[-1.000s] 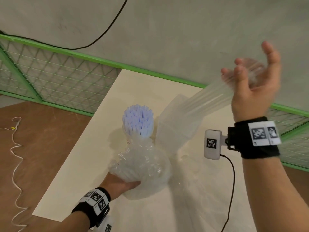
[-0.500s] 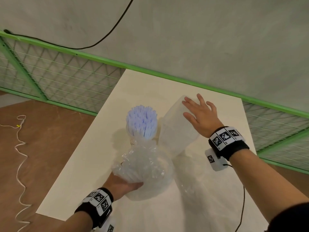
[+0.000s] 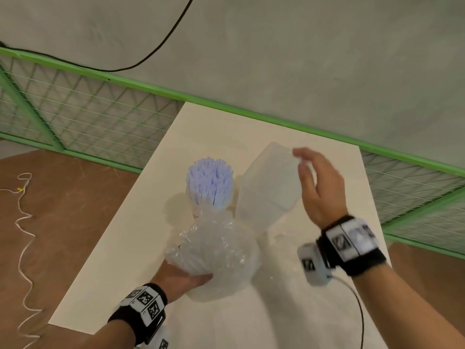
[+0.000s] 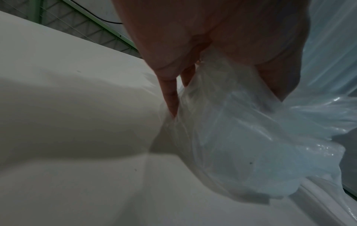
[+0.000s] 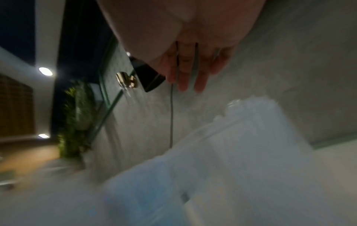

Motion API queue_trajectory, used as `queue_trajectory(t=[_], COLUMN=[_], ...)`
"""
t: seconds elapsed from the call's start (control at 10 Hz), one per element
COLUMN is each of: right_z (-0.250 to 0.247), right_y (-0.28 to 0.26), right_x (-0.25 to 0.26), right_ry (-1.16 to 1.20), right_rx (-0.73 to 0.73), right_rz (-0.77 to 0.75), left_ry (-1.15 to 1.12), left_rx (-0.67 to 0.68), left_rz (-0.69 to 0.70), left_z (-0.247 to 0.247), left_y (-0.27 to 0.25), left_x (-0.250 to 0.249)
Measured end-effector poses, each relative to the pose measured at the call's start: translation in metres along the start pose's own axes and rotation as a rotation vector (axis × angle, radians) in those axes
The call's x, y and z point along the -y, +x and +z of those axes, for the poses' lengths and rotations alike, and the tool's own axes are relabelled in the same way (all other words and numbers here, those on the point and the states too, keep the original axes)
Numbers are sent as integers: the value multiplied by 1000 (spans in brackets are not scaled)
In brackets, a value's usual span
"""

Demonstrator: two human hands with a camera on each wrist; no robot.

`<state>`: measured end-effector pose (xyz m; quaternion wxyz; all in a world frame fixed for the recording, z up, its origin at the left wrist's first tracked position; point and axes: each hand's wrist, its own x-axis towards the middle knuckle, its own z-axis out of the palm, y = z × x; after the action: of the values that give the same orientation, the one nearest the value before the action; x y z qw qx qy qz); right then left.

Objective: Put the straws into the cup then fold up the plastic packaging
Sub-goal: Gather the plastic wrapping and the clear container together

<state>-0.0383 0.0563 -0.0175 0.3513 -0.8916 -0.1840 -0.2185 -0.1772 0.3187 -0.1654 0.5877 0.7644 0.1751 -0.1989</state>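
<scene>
A bundle of pale blue straws (image 3: 208, 182) stands upright in a cup whose body is mostly hidden behind plastic. My left hand (image 3: 186, 275) grips the crumpled clear plastic packaging (image 3: 214, 253) from below, just in front of the straws; in the left wrist view its fingers (image 4: 170, 97) curl into the film (image 4: 241, 145). The packaging's long free end (image 3: 269, 187) stands up as a smooth translucent sheet to the right of the straws. My right hand (image 3: 317, 182) is beside that sheet's upper right edge, fingers (image 5: 189, 73) straight and gripping nothing; whether it touches is unclear.
The cream table (image 3: 125, 248) runs back to a green mesh fence (image 3: 75, 117) and a grey wall. A white cord (image 3: 22, 222) lies on the brown floor at left. The wrist camera's black cable (image 3: 359, 311) hangs by my right forearm.
My right hand, which had stretched the plastic's free end high up, came down flat onto the sheet and now sits at its right edge. The left hand kept its grip.
</scene>
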Motion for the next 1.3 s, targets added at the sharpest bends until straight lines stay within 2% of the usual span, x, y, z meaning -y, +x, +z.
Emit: queue_trajectory(t=[0.1,0.2,0.3,0.5,0.7,0.8,1.0,1.1,1.2,1.3], right_z=[1,14,31,43,40,41,43,43,40,37], right_y=[-63,-113,-123,-103,-103,-101,-107,-105,-102,-105], right_x=[31,40,36,26,23,25,27,29,30,25], right_ry=[282,380,390,492,451,456,468,460,465,412], right_rx=[279,722,831,865,904,904,898,859,863,928], right_rz=[12,208,293,351,303,316,363,375,364,329], left_ry=[-17,14,46,81,309,315,90,117,43,-33], left_rx=[14,24,35,154,253,308,251,211,178,143], left_rz=[6,19,58,78,61,246,498,507,465,436], left_z=[0,-1,5,13,4,-4,-1,2,4,2], left_y=[-2,-3,-7,-8,-19,-24,-23,-31,-31,-31], left_x=[-1,-5,-17,-18,-27,-39,-41,-41,-34,-32])
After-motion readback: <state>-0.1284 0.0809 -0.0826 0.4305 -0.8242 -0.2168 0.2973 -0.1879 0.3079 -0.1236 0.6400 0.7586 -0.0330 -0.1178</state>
